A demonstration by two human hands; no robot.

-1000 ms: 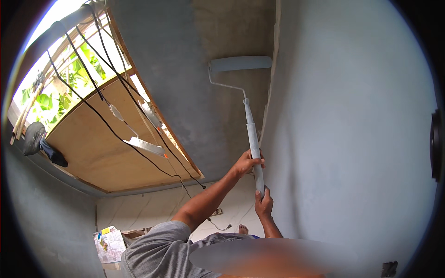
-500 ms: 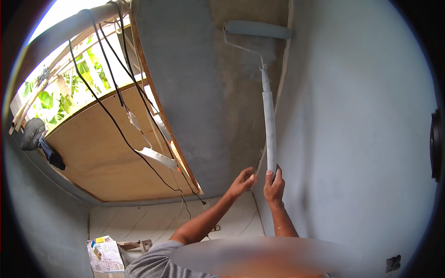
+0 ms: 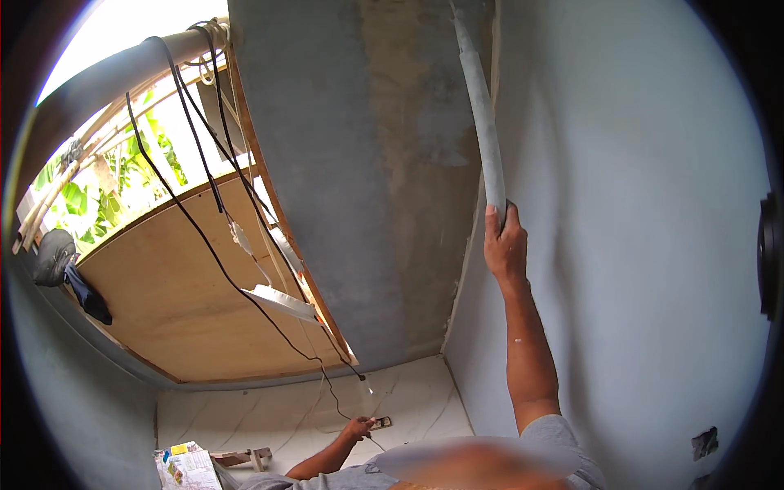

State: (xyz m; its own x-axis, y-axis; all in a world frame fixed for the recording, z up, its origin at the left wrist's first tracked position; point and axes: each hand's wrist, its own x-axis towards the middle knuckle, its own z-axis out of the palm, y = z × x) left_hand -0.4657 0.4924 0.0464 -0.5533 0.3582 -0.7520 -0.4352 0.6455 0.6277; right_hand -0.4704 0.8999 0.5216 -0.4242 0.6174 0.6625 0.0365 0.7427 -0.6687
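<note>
We note the long grey paint-coated roller pole (image 3: 483, 122) running nearly vertical, top end out of view, along the corner of the grey plastered wall (image 3: 367, 163). Right hand (image 3: 505, 245) wraps its lower end; left hand (image 3: 358, 426) hangs well below, grip unclear.

The floor (image 3: 294, 412) is pale, almost white, with thin grey lines that run across it like marble veins. It shows low in the view, between the grey walls. On it, at the near left, lies a stack of printed paper (image 3: 186, 467) in many colours. Just beside this, to the right, a small wooden piece (image 3: 242, 457) rests on the floor. A thin black cable (image 3: 331, 392) hangs down toward the floor.
</note>
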